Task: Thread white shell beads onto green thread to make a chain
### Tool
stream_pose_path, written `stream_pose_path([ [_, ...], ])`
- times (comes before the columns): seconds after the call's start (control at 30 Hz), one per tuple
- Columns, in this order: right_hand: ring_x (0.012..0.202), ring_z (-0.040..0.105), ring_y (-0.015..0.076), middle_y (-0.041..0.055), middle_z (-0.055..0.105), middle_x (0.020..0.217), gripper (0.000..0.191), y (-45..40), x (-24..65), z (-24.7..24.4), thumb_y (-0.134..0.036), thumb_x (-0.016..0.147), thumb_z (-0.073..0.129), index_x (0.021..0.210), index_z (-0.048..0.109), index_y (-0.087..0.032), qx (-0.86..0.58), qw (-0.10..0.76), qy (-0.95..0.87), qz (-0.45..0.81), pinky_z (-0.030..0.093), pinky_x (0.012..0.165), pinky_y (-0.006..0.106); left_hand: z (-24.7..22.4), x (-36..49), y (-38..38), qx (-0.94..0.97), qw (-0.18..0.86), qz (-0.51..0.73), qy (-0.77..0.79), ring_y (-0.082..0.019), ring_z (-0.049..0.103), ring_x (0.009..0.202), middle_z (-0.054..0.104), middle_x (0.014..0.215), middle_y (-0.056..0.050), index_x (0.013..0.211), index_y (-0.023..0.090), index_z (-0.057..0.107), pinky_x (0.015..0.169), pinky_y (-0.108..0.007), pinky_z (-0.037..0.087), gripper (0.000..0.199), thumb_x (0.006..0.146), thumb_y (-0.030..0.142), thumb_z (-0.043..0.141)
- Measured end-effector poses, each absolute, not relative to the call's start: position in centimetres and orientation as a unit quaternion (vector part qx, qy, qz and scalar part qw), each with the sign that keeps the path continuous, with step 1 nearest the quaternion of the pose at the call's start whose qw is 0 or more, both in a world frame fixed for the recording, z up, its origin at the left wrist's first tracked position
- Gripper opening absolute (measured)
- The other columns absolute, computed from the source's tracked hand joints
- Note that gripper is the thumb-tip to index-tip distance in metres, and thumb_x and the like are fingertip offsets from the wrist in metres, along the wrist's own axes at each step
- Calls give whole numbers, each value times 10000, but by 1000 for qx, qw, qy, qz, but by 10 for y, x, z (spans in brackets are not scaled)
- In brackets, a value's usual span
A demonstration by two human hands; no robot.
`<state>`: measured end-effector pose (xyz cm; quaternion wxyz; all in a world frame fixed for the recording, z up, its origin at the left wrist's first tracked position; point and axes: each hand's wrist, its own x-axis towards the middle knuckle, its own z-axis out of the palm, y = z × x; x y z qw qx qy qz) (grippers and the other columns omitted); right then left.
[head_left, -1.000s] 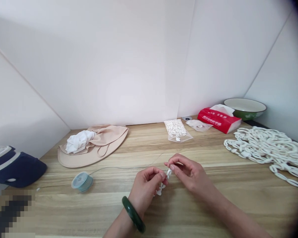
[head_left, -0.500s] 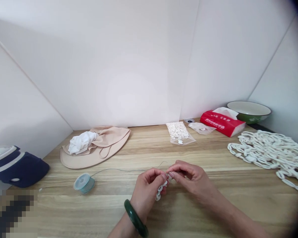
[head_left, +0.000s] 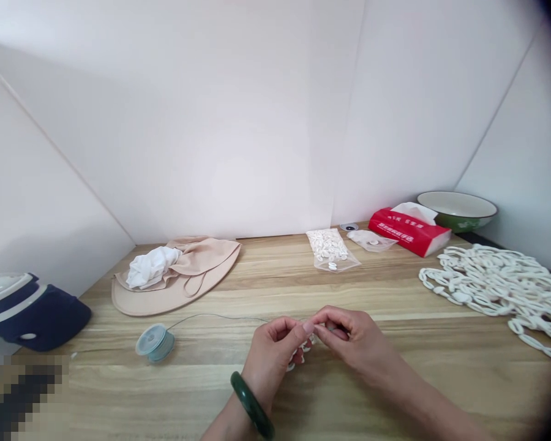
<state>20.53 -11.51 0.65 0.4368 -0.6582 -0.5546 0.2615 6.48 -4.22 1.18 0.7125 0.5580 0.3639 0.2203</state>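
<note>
Head view, left to right, across the light wood-grain worktop point(head_left: 211, 392). Item 1: one navy object with a cream band point(head_left: 34, 318) and a translucent domed top, at the far left edge. Item 2: one beige fabric piece point(head_left: 174, 288) lying flat, with one crumpled white cloth point(head_left: 151, 267) on it. Item 3: one spool of pale blue-green thread point(head_left: 155, 343), lying on its side. The thread point(head_left: 215, 316) runs from it to the hands.

Item 4: the work area, at centre. The left hand point(head_left: 270, 361) wears one dark green bangle point(head_left: 250, 404) at the wrist. Its fingers point(head_left: 280, 327) are closed narrowly on the shell strand point(head_left: 298, 356), which hangs just below the hands and is partly hidden by them. The right hand point(head_left: 353, 340) is just beside the left, touching it at the fingertips; its fingers point(head_left: 330, 318) pinch the top of the same strand (the exact grip point is too small to resolve).

Item 5: two clear plastic bags along the back wall, the first of loose white cowrie shells point(head_left: 328, 248), the second point(head_left: 371, 241) holding a few. Item 6: one red tissue packet point(head_left: 408, 231). Item 7: one green enamel bowl point(head_left: 457, 211) with a cream interior. Item 8: one large heap of white shell strands point(head_left: 496, 288), at the right edge; individual strands cannot be counted.
</note>
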Motion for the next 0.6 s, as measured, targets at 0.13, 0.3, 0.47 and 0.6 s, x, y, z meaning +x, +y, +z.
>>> stream_pose_path([
  [0.13,507,359,99,-40,427,532,157,-116,203,9,-212,779,537,716,671,-159,-659,425,-577,228,280,506,223,11,66,-44,558,702,235,375,-65,430,478,559,553,2,631,98,603,480,-190,301,341,701,424,678],
  [0.3,505,372,101,-37,457,550,183,-116,206,7,-250,804,531,821,696,-171,-663,418,-581,220,290,496,216,9,67,-45,553,702,257,367,-76,429,477,547,527,5,635,98,612,484,-197,325,329,714,415,653],
  [0.47,500,344,96,-51,403,549,199,-116,209,6,-251,800,531,886,694,-177,-659,414,-580,243,280,477,206,5,67,-44,572,669,285,380,-79,415,484,533,549,13,640,111,595,478,-200,337,296,717,393,644],
  [0.6,471,308,88,-64,373,512,164,-116,206,7,-253,785,550,818,689,-172,-669,409,-574,236,251,457,208,2,66,-45,613,638,290,365,-87,420,490,518,551,19,668,119,598,473,-202,334,294,753,401,607],
])
